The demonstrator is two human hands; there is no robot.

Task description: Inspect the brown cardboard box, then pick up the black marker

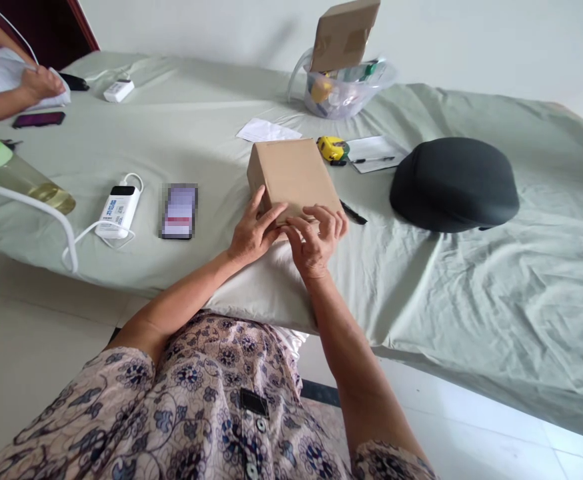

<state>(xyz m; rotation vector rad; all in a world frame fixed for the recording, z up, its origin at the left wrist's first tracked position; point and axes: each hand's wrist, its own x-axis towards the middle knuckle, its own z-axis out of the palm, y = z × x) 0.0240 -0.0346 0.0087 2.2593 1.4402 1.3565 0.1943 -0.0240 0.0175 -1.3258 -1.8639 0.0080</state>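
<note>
In the head view, a closed cardboard box (294,177) is seen lying flat on the pale green sheet (471,287) of a bed, just beyond a white pillow (264,290) at the near edge. The left hand (254,233) is laid against the box's near left corner, its fingers (266,217) loosely spread and only slightly bent, the thumb running up the left side; nothing is clasped. The right hand (316,240) is set at the near edge of the box, its fingers (329,217) curled over onto the top face, the tips touching the cardboard. The box is touched by both hands rather than lifted.

The near end face of the box is hidden behind the hands, so whether anything is pinched there cannot be told. A phone (179,211) to the left is blurred out. A dark pen-like object (354,214) is half covered by the box's right side.

The box's long axis runs away from the person, leaning slightly left at the far end.

Farther off are seen a white power bank (117,211), a yellow tape measure (332,149), a black rounded case (454,185) and a clear plastic tub (344,90). Another person's hand (39,83) rests on papers at the upper left.
</note>
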